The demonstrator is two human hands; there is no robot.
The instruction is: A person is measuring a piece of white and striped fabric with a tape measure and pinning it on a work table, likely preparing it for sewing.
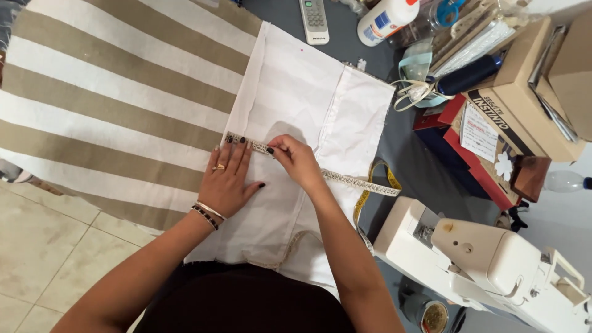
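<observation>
Two bare hands work on a white rectangular piece of cloth (296,105), which lies flat over a beige-and-white striped fabric (117,92), and that white cloth serves as the landmark for everything else. Near its left fold the left hand (227,182) lies flat with fingers spread and released, the fingertips pressing the end of a pale flexible measuring tape (345,179) against the cloth; just beside it toward the cloth's middle, the right hand (296,161) pinches the same tape between thumb and forefinger. The tape runs across the cloth's right half, passes its right edge and loops down, yellow side showing, into the gap beside a cream-coloured sewing machine (487,259). Likely risks, as a judgement: the loose cloth could slide or wrinkle under the pressing palm, and the hanging tape could snag on the machine and pull the reading askew. Open room lies left of the cloth, over the striped fabric, which drapes off the table edge toward a tiled floor (37,246). Right of the cloth space is tight, where a stack of cardboard boxes (524,86) crowds close. Beyond the cloth's far edge sit a grey remote control (314,20) and a white glue bottle (387,20), near enough to be knocked if the cloth is pushed away.
</observation>
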